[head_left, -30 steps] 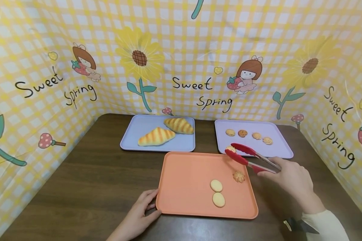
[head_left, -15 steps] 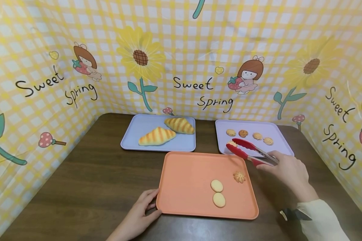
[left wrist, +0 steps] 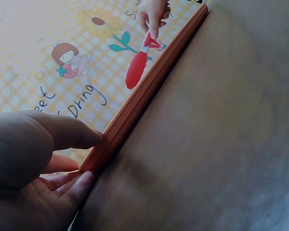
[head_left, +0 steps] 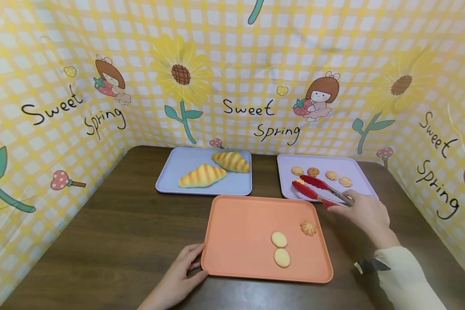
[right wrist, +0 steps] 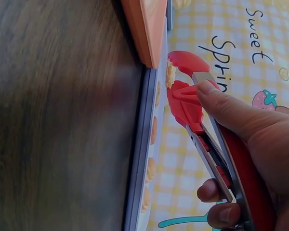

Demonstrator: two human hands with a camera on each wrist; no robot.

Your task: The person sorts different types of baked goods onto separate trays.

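Right hand (head_left: 366,213) grips red tongs (head_left: 317,190) pinching a cookie (head_left: 299,181) above the lilac tray (head_left: 356,165); left hand (head_left: 176,277) holds the orange tray (head_left: 240,232) corner between thumb and fingers

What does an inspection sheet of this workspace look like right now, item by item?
Surface: dark wooden table.
Job's things: red tongs pinching a cookie over the purple tray, four cookies in its back row; orange tray holds three cookies.
Clutter: blue tray with two croissants.
Grippers: right hand grips the tongs; left hand holds the orange tray's corner.
Cables: nothing seen.
Surroundings: yellow checked backdrop.
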